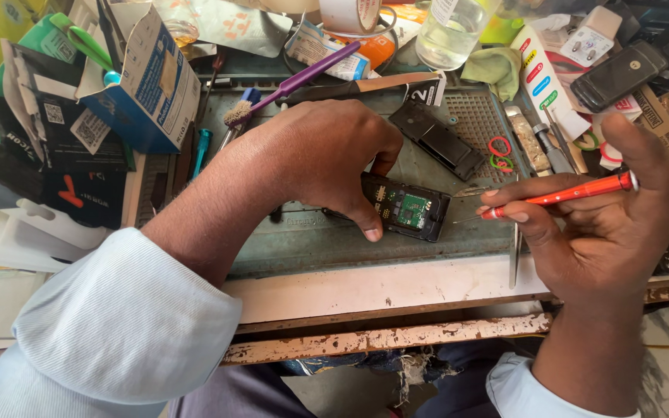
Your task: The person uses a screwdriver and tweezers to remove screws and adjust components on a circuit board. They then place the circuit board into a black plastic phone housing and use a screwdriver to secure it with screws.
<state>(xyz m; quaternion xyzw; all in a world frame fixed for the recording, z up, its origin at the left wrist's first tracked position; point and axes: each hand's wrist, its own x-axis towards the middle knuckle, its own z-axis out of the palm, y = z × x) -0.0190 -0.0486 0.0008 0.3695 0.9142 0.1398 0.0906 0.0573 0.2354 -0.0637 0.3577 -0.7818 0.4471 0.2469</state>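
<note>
The bench point(396, 290) carries clutter; at centre the left hand point(327, 155) pins an opened phone point(408, 207), board up, steadying it; at three o'clock the right hand point(621, 224) pinches an orange screwdriver point(574, 190), tip toward the phone.

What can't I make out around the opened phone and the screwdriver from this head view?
- Opened phone: its left part is hidden under the left hand.
- Orange screwdriver: the tip is too thin to tell whether it touches the phone.
- Right hand: its palm side faces away.
- Black cover: too dark to make out details.
</note>
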